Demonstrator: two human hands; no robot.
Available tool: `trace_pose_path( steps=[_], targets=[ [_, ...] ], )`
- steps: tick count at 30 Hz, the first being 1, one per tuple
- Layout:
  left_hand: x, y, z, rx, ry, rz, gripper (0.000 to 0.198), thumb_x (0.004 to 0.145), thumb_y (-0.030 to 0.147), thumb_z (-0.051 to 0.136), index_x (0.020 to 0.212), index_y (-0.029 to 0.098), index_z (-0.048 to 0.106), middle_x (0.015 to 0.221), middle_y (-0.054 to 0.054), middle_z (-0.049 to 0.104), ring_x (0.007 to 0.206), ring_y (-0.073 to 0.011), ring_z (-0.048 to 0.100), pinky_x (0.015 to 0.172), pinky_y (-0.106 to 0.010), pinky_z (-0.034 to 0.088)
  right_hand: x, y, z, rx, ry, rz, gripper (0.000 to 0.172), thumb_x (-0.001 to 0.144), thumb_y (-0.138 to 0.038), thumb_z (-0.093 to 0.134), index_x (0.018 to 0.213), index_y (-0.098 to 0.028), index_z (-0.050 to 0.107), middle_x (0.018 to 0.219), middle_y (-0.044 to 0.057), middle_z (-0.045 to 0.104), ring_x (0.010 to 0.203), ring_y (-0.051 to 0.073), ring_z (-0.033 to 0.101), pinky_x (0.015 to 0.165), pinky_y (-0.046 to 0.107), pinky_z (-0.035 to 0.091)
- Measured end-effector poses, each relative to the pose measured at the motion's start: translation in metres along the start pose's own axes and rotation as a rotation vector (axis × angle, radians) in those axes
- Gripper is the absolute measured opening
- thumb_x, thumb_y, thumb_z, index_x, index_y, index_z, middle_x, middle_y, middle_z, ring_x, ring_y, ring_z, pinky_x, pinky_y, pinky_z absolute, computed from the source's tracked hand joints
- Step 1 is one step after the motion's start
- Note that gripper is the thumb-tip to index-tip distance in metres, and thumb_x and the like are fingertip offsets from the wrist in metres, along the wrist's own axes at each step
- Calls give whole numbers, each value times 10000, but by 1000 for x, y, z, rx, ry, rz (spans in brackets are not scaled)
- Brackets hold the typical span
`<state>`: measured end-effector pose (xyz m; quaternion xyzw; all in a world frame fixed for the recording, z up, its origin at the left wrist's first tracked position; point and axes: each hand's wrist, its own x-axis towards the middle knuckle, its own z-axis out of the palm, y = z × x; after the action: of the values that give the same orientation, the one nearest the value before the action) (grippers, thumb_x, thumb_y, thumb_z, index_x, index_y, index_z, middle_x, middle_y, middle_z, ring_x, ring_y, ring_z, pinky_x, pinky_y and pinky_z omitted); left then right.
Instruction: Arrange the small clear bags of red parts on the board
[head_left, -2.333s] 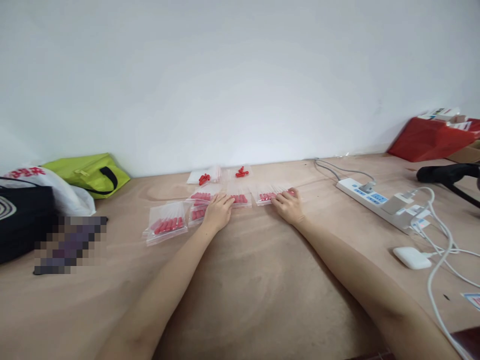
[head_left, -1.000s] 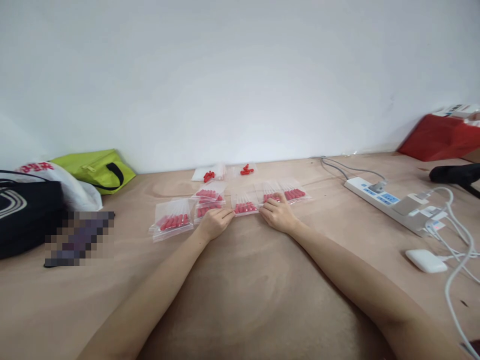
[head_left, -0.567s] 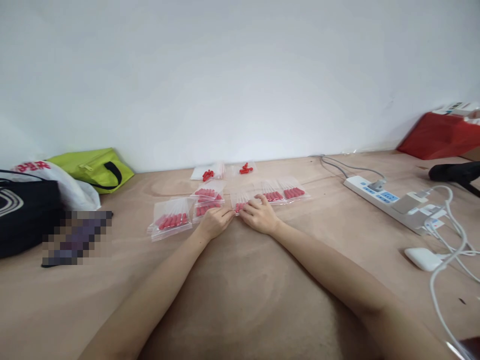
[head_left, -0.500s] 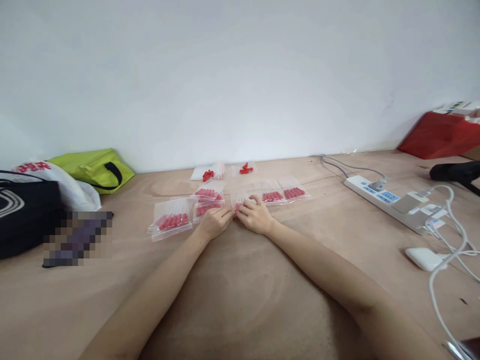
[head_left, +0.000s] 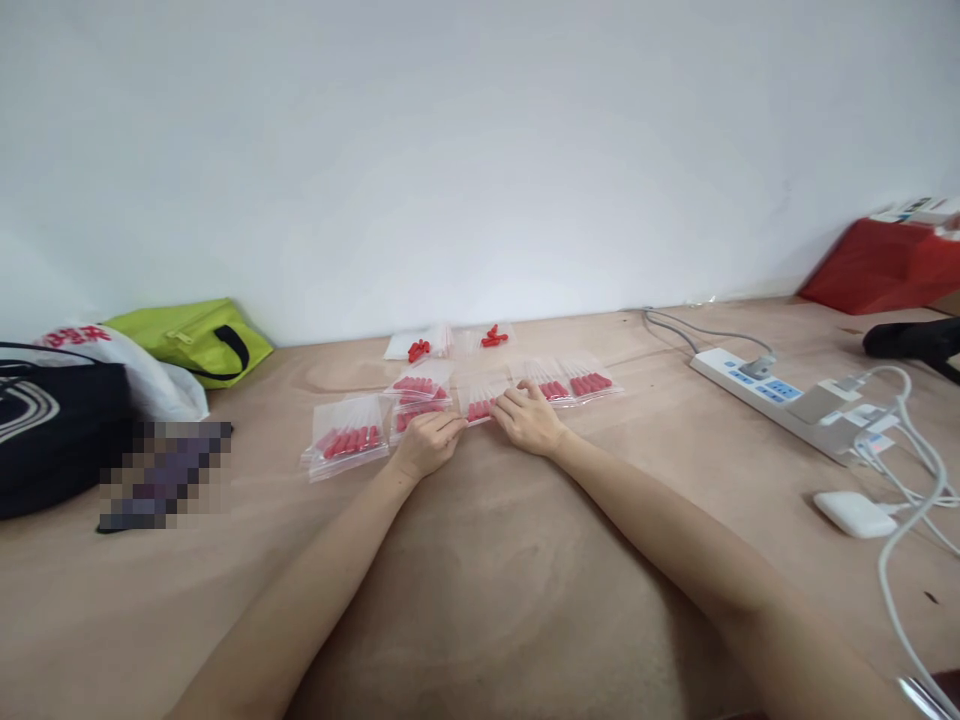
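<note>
A clear zip bag [head_left: 482,390] with several red-ended pieces lies flat between my hands. My left hand [head_left: 430,443] is closed in a pinch at the bag's near left corner. At its near right edge, the bent fingers of my right hand [head_left: 529,420] press together on the bag, and the fingertips are partly hidden. Left of them are overlapping filled bags [head_left: 420,388] and another small stack of filled bags [head_left: 347,440]. Two similar bags [head_left: 590,383] rest beyond my right hand. Farther back, loose red pieces [head_left: 494,337] sit on clear bags.
A white power strip [head_left: 772,400] with plugs, cables and a white charger case [head_left: 855,513] occupies the right. On the left stand a black bag [head_left: 64,430], a white plastic bag [head_left: 161,380] and a lime-green bag [head_left: 199,340]. A red bag [head_left: 877,265] is against the wall.
My right hand has slid right along the bag's near edge, away from my left hand. More of the bag's red pieces now show between the hands.
</note>
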<state>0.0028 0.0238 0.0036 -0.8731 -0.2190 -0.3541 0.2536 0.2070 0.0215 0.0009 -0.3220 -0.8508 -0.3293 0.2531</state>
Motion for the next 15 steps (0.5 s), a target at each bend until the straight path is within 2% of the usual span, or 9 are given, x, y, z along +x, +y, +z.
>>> trace_pose_path(
  steps=[2,6,12,15],
  targets=[
    [0,1,0,-6,6,-2,136,783,117,486,740,154,609,724,-20,668,640,-126,619,596,-235,504,-5,4,-2,-17,-4,3,261,866,-121,332,729,-153,552,686,24,528,704,142,391,770,337,214],
    [-1,1,-2,-32,5,-17,120,780,126,495,733,153,601,709,-21,664,624,-130,617,578,-238,502,-12,10,-2,-40,-9,33,296,877,-138,321,666,-152,528,650,30,511,678,143,389,649,307,202],
    [-5,3,-4,-84,13,-105,112,788,144,492,731,159,588,677,-17,654,641,-129,619,584,-231,494,-18,15,4,-22,30,62,385,892,-351,355,596,-158,508,593,24,505,620,132,393,585,289,193],
    [-8,3,-5,-97,-8,-144,127,797,150,474,730,158,582,687,-26,650,640,-125,613,577,-226,488,-20,13,5,31,25,55,334,884,-352,378,675,-156,551,671,28,554,614,115,424,583,270,233]
  ],
)
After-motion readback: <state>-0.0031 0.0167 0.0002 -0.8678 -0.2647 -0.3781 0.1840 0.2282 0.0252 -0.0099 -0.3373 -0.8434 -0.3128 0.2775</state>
